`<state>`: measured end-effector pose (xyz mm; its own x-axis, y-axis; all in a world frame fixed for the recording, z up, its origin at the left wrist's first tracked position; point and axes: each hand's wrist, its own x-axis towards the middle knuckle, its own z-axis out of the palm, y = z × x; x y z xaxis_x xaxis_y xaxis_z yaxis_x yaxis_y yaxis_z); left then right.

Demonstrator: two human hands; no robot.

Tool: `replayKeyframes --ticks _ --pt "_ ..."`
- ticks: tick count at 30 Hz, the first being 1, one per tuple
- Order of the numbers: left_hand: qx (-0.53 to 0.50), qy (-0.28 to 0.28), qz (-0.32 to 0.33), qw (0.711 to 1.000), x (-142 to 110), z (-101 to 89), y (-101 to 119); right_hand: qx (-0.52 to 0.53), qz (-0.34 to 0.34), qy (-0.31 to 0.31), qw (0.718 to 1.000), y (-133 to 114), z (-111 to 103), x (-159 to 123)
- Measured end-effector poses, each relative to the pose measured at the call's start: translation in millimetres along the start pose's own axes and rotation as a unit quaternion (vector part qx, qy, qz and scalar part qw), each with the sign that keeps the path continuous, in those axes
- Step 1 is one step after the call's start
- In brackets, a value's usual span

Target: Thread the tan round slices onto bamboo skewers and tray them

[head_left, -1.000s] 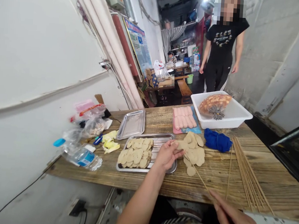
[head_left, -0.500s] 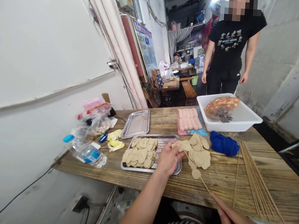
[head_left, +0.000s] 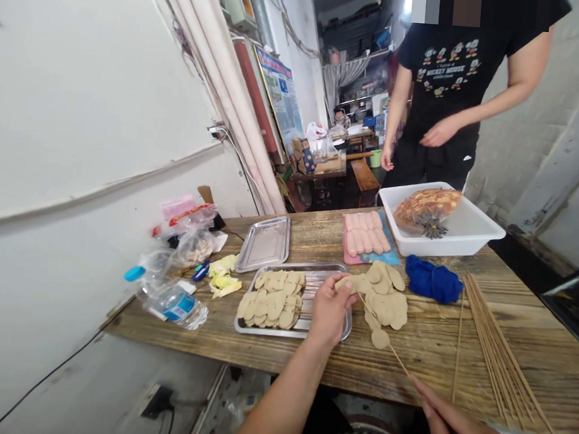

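Observation:
My left hand [head_left: 331, 306] pinches a flat beige slice [head_left: 357, 284] between thumb and fingers, over the right end of a metal tray [head_left: 312, 324]. My right hand [head_left: 458, 417] is closed on the lower end of a thin wooden skewer [head_left: 401, 362]. That skewer slants up to the left, with a round slice [head_left: 380, 339] threaded on it and its upper part near my left fingers. A loose pile of beige slices [head_left: 387, 300] lies right of my left hand. Skewered slices [head_left: 271, 298] rest in two rows at the tray's left side.
Bare skewers [head_left: 498, 350] lie at the right, beside a blue cloth [head_left: 434, 280]. Behind are pink sausages [head_left: 366, 232] and a white tub [head_left: 466, 246]. An empty tray [head_left: 264, 243], a water bottle [head_left: 181, 305] and bags stand left. A person [head_left: 457, 90] stands across the table.
The person across the table has come closer and raised one forearm across the waist. Both my hands keep nearly the same place and hold on the slice and skewer.

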<state>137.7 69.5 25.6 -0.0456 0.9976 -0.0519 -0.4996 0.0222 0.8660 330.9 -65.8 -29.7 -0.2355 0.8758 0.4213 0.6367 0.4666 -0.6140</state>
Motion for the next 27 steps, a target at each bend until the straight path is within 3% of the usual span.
replayKeyframes --ticks 7,14,20,27 --pt "0.032 0.007 0.031 0.999 -2.3 6.7 -4.8 -0.005 -0.012 0.012 1.0 -2.6 1.7 3.5" --pt "-0.013 -0.015 -0.012 1.0 -3.9 6.0 -5.7 -0.004 -0.014 0.036 0.999 -5.3 2.2 6.8" --pt "-0.012 -0.029 -0.01 0.999 -8.5 6.1 -15.9 -0.003 0.0 0.032 0.999 -5.7 4.9 7.9" --pt "0.014 0.012 0.003 1.0 -10.1 10.4 -23.2 0.0 0.004 0.027 1.0 9.8 8.5 -2.1"
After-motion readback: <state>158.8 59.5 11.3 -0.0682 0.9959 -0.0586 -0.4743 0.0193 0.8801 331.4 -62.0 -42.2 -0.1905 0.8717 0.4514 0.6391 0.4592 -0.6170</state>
